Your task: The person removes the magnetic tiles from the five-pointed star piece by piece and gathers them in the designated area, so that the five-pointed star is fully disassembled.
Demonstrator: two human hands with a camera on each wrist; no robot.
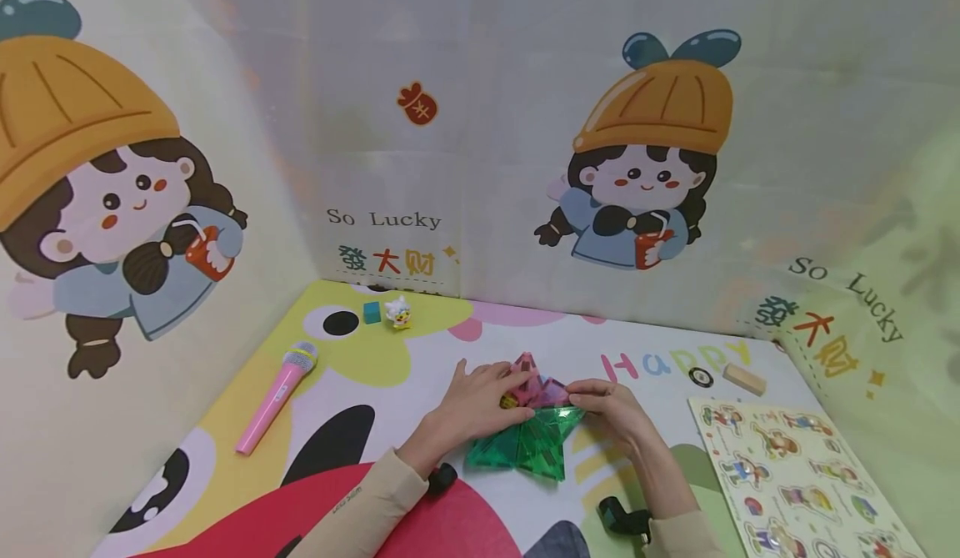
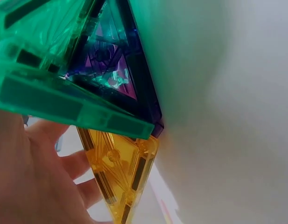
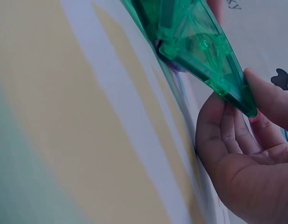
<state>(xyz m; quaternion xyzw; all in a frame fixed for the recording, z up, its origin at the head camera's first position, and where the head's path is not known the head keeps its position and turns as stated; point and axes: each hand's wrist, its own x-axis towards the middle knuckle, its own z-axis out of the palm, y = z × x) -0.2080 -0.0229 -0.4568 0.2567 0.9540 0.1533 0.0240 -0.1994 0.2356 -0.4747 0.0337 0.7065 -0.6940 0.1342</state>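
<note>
A star-like build of translucent magnetic tiles stands on the table, with green tiles at the front and pink tiles at the back. My left hand holds its left side, the thumb near the green edge and the fingers reaching over to the pink part. Beside those fingers, a yellow triangular tile shows in the left wrist view. My right hand pinches the right tip, where a green triangular tile meets a bit of pink between thumb and fingers. A purple tile lies behind the green ones.
A pink toy microphone lies at left. Farther back are a teal cube and a small white-and-yellow figure. At right sit a black wheel, a wooden block and a picture board. A printed cloth hangs behind.
</note>
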